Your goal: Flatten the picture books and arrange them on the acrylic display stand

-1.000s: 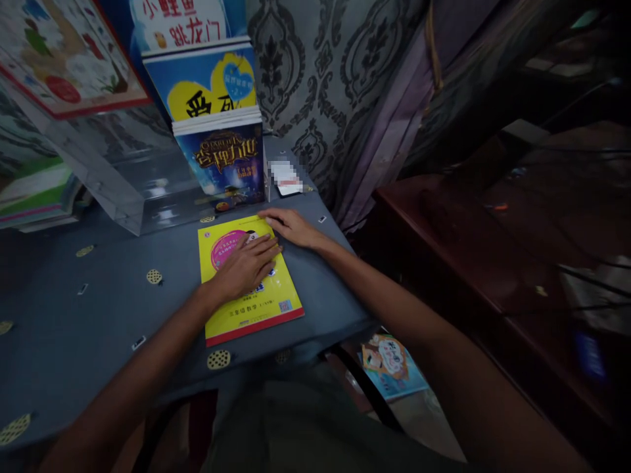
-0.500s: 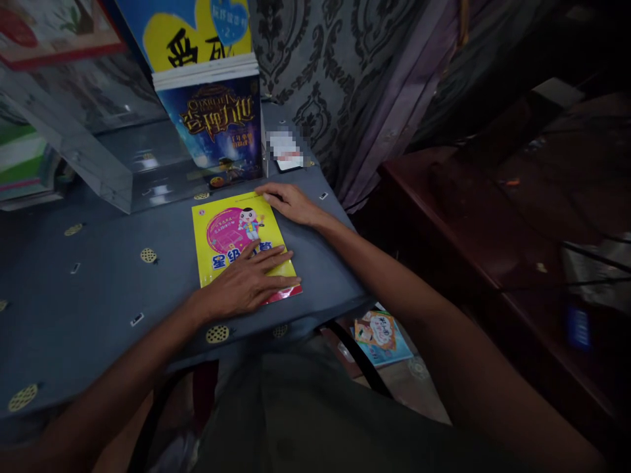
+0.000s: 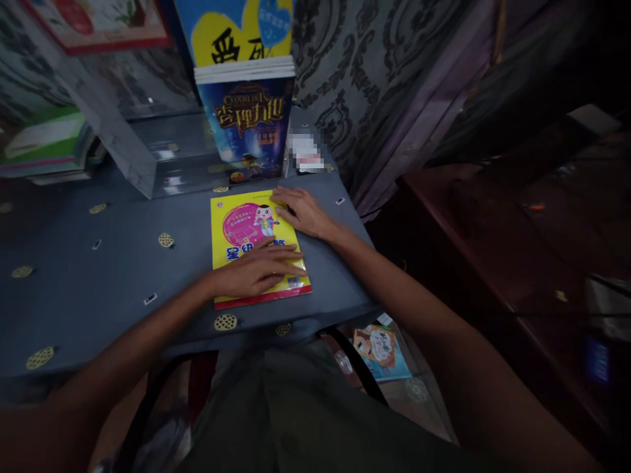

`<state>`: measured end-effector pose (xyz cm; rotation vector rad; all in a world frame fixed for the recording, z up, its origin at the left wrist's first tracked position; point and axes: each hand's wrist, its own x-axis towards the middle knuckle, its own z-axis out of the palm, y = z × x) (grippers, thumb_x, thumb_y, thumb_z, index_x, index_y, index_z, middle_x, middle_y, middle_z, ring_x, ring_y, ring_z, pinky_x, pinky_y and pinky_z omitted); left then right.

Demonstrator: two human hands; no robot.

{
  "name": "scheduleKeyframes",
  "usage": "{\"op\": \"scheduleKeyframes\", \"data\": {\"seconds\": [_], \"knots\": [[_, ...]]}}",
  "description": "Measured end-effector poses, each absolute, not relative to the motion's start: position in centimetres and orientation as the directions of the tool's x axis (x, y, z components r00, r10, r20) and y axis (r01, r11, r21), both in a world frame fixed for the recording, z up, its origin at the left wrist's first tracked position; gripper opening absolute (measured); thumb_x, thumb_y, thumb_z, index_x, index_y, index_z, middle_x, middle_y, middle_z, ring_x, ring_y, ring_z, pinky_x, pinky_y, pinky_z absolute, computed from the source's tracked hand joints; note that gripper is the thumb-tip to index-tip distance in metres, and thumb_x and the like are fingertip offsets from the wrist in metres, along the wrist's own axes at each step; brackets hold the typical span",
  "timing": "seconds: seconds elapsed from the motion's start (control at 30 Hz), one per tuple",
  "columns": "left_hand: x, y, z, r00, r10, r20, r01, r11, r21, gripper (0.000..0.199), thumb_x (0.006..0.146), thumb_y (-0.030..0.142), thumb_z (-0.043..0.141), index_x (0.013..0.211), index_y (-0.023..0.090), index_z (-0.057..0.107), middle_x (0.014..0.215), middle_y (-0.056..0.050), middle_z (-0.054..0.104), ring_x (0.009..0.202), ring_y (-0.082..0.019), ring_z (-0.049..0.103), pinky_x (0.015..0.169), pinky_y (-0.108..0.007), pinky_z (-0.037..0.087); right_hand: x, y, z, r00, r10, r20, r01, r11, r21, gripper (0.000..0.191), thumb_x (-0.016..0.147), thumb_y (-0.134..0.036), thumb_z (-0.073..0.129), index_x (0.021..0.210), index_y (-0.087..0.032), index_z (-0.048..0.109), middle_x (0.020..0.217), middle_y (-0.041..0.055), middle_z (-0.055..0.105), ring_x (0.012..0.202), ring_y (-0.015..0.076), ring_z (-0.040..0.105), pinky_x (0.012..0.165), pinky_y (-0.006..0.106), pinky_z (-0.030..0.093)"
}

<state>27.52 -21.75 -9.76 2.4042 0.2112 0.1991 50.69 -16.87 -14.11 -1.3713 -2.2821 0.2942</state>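
Observation:
A yellow book (image 3: 239,223) with a pink circle and a cartoon figure on its cover lies closed on the grey-blue tablecloth (image 3: 133,282). Across the lower part of the cover rests my left hand (image 3: 254,269), flat with the fingers spread, hiding some of the title. My right hand (image 3: 302,209) is at the book's upper right corner, fingers stretched out and slightly bent, their tips touching the cover. Neither hand grips anything.
Behind the yellow book, dark blue books (image 3: 249,125) stand upright beside a clear acrylic stand (image 3: 133,154). More books (image 3: 49,148) are stacked at the left. A phone-like item (image 3: 306,154) lies near the curtain. A dark red table (image 3: 473,243) stands at the right.
The view has shifted, so things appear further right. My left hand has moved slightly up the cover, baring more of its red bottom edge. My right hand's fingers reach a little further over the corner.

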Motion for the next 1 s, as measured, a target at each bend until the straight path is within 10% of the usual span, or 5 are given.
{"op": "scheduleKeyframes", "data": {"seconds": [0.17, 0.43, 0.8, 1.0], "knots": [[26.8, -19.5, -10.2, 0.889, 0.427, 0.164, -0.010, -0.339, 0.941, 0.029, 0.100, 0.029, 0.052, 0.119, 0.022, 0.073, 0.128, -0.010, 0.072, 0.122, -0.023, 0.065, 0.107, -0.040, 0.048, 49.9, -19.0, -13.8, -0.424, 0.882, 0.205, 0.840, 0.468, -0.275, 0.050, 0.106, -0.038, 0.034, 0.146, -0.012, 0.050, 0.159, 0.0183, 0.044, 0.152, 0.0290, 0.034, 0.122, 0.056, 0.027], [26.9, -19.2, -11.7, 0.754, 0.647, 0.112, -0.230, 0.100, 0.968, 0.025, 0.087, 0.041, 0.071, 0.099, 0.019, 0.076, 0.097, -0.006, 0.077, 0.097, -0.020, 0.073, 0.096, -0.037, 0.055, 49.4, -25.9, -13.7, -0.493, 0.853, 0.171, 0.832, 0.519, -0.194, 0.061, 0.106, -0.050, 0.029, 0.156, -0.015, 0.035, 0.164, 0.0170, 0.036, 0.155, 0.0294, 0.028, 0.124, 0.058, 0.025], [26.6, -18.8, -11.3, 0.645, 0.763, 0.049, -0.315, 0.207, 0.926, 0.030, 0.085, 0.045, 0.073, 0.096, 0.016, 0.074, 0.096, -0.007, 0.076, 0.090, -0.016, 0.072, 0.080, -0.027, 0.057, 42.5, -33.2, -11.4, -0.730, 0.653, 0.201, 0.602, 0.754, -0.265, 0.047, 0.099, -0.012, 0.047, 0.146, -0.015, 0.051, 0.148, 0.0162, 0.057, 0.146, 0.0267, 0.045, 0.123, 0.056, 0.032], [26.5, -18.9, -11.2, 0.672, 0.738, 0.064, -0.296, 0.189, 0.936, 0.034, 0.085, 0.048, 0.073, 0.095, 0.016, 0.074, 0.091, -0.006, 0.075, 0.090, -0.016, 0.072, 0.081, -0.026, 0.056, 35.7, -35.3, -12.7, -0.818, 0.533, 0.214, 0.460, 0.831, -0.312, 0.052, 0.099, -0.021, 0.055, 0.148, -0.007, 0.046, 0.154, 0.0203, 0.049, 0.151, 0.0288, 0.036, 0.124, 0.053, 0.034]]}}
